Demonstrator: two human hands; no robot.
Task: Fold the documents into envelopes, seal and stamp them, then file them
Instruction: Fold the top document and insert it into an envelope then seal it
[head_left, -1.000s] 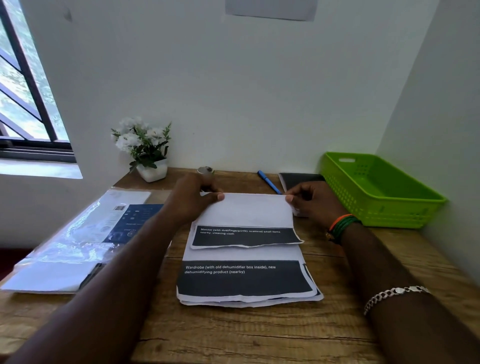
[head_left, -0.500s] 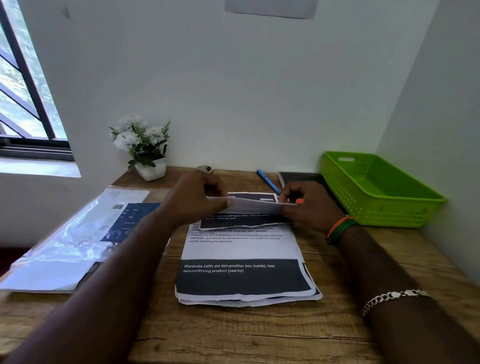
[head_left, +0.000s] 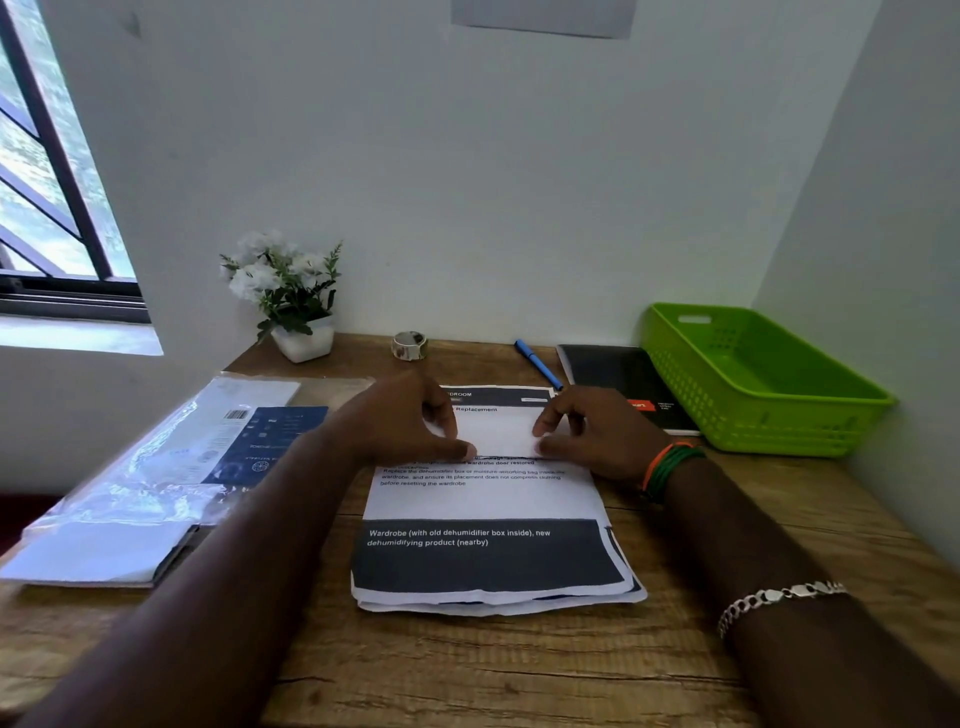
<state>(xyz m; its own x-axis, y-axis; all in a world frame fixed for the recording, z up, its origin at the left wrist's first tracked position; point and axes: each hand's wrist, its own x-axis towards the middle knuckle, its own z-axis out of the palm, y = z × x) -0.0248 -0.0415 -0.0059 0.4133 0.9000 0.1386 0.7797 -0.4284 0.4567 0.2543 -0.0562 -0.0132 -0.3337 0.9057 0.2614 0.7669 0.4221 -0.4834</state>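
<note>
While document stack (head_left: 483, 551) is lying mid-desk (head_left: 467, 670), left hand (head_left: 400, 426) and right hand (head_left: 597, 431) are pinching folded white sheet (head_left: 501, 431) between thumbs and fingers, each grip grasping one end above stack's far half. Green basket (head_left: 753, 379) is sitting far right.

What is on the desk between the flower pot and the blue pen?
A small roll of tape sits between the flower pot and the blue pen, by the wall, in the head view.

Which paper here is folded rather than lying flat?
The small white folded sheet pinched between both hands, atop the flat printed stack.
</note>
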